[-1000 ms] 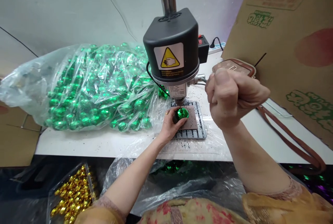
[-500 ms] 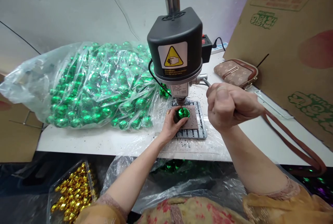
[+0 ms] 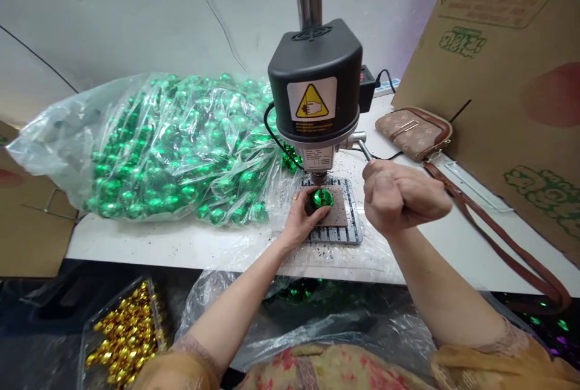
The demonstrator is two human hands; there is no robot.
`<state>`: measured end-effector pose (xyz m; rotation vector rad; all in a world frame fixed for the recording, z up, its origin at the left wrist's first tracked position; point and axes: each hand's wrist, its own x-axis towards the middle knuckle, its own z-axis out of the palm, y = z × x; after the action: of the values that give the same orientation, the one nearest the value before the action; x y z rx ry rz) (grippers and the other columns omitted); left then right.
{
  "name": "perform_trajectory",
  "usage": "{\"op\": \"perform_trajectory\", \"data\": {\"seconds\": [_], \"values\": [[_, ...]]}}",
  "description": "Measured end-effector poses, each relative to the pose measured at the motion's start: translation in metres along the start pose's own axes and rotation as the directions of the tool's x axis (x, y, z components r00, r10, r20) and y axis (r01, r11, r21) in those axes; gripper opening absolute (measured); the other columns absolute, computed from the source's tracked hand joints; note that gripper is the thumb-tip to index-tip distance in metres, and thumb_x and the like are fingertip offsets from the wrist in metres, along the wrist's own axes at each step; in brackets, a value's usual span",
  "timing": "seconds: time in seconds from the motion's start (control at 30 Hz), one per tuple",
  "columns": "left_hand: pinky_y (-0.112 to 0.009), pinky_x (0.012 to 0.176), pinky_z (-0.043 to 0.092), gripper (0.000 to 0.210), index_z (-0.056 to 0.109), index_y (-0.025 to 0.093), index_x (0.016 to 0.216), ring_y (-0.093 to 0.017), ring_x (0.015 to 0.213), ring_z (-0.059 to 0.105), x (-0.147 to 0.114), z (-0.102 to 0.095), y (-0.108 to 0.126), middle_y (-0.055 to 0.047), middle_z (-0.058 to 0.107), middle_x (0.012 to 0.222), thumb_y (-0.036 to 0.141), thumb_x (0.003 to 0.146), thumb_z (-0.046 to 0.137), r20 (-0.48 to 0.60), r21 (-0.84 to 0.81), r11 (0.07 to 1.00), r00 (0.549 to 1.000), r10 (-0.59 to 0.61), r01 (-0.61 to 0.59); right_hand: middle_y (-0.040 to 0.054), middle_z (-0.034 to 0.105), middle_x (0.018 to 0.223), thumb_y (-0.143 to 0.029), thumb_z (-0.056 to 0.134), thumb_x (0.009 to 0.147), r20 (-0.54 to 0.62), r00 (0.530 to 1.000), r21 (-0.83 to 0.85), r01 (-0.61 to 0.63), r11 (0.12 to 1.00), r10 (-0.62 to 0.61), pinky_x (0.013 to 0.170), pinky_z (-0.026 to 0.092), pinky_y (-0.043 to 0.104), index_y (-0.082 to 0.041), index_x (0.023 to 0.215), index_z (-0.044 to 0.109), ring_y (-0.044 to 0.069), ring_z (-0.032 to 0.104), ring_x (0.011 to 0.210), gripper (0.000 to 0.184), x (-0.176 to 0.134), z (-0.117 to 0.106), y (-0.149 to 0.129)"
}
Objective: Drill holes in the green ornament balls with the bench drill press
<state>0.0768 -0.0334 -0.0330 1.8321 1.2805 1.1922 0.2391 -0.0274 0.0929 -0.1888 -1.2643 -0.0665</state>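
A small bench drill press [image 3: 316,85] with a black motor cover and a yellow warning label stands on the white table. Under its chuck, my left hand [image 3: 301,216] grips a shiny green faceted ball [image 3: 323,198] between thumb and fingers. The ball rests at a brown pad [image 3: 339,209] on the slotted metal base [image 3: 356,230], and the drill bit meets its top. My right hand [image 3: 399,197] is closed in a fist around the drill press's feed lever [image 3: 365,151]. Most of the lever is hidden inside that fist.
Left of the drill lies a clear plastic bag [image 3: 181,154] of green balls. A brown patterned purse [image 3: 412,130] lies at right before a large cardboard box [image 3: 512,76]. Below the table edge is a clear bin of gold balls [image 3: 129,329]. Dark shavings litter the base.
The whole view has shifted slightly, moving the drill a little to the right in the picture. Both hands keep their holds, on the ball and on the lever.
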Motion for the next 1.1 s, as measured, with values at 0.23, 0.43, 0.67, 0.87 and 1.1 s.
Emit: {"op": "perform_trajectory", "data": {"seconds": [0.23, 0.43, 0.67, 0.87, 1.1], "values": [[-0.042, 0.097, 0.048, 0.042, 0.062, 0.022, 0.118, -0.027, 0.111, 0.063, -0.004, 0.003, 0.01, -0.009, 0.068, 0.116, 0.036, 0.082, 0.078, -0.077, 0.003, 0.999, 0.996, -0.04, 0.04, -0.0065, 0.029, 0.048, -0.021, 0.061, 0.095, -0.078, 0.929, -0.051, -0.366, 0.929, 0.362, 0.044, 0.023, 0.027, -0.02, 0.054, 0.033, 0.004, 0.034, 0.041, 0.05, 0.062, 0.024, -0.007], [-0.035, 0.078, 0.047, 0.037, 0.06, 0.021, 0.098, -0.023, 0.087, 0.061, -0.057, -0.041, 0.057, -0.004, 0.063, 0.092, 0.035, 0.071, 0.08, 0.347, 0.223, 0.96, 0.934, 0.082, -0.167, -0.0073, 0.029, 0.048, -0.014, 0.056, 0.096, -0.002, 0.914, -0.006, -0.407, 0.914, 0.407, 0.047, 0.027, 0.022, -0.018, 0.055, 0.034, 0.001, 0.034, 0.042, 0.047, 0.071, 0.024, -0.005], [-0.032, 0.078, 0.05, 0.029, 0.064, 0.022, 0.107, -0.022, 0.09, 0.066, -0.066, -0.092, 0.061, -0.005, 0.071, 0.097, 0.043, 0.088, 0.074, 0.64, 0.241, 0.921, 0.763, 0.086, -0.306, -0.0079, 0.03, 0.048, -0.011, 0.056, 0.095, -0.036, 0.922, 0.053, -0.384, 0.922, 0.386, 0.047, 0.025, 0.023, -0.018, 0.056, 0.036, 0.001, 0.035, 0.043, 0.045, 0.068, 0.026, -0.004], [-0.04, 0.095, 0.053, 0.032, 0.063, 0.017, 0.114, -0.026, 0.107, 0.066, 0.052, -0.067, -0.003, -0.013, 0.069, 0.114, 0.003, 0.088, 0.051, 0.101, 0.522, 0.842, 0.99, 0.098, -0.137, -0.0073, 0.032, 0.045, -0.014, 0.061, 0.091, -0.093, 0.932, 0.041, -0.349, 0.936, 0.352, 0.044, 0.022, 0.027, -0.019, 0.052, 0.039, 0.004, 0.033, 0.041, 0.045, 0.066, 0.026, 0.0], [-0.044, 0.107, 0.051, 0.05, 0.067, 0.019, 0.122, -0.033, 0.119, 0.064, 0.117, -0.04, -0.039, -0.014, 0.067, 0.13, -0.002, 0.076, 0.061, 0.116, 0.553, 0.833, 0.991, -0.063, -0.012, -0.0068, 0.033, 0.045, -0.018, 0.062, 0.092, -0.091, 0.94, 0.036, -0.327, 0.944, 0.329, 0.043, 0.023, 0.028, -0.019, 0.052, 0.04, 0.006, 0.034, 0.04, 0.046, 0.063, 0.025, 0.001]]}}
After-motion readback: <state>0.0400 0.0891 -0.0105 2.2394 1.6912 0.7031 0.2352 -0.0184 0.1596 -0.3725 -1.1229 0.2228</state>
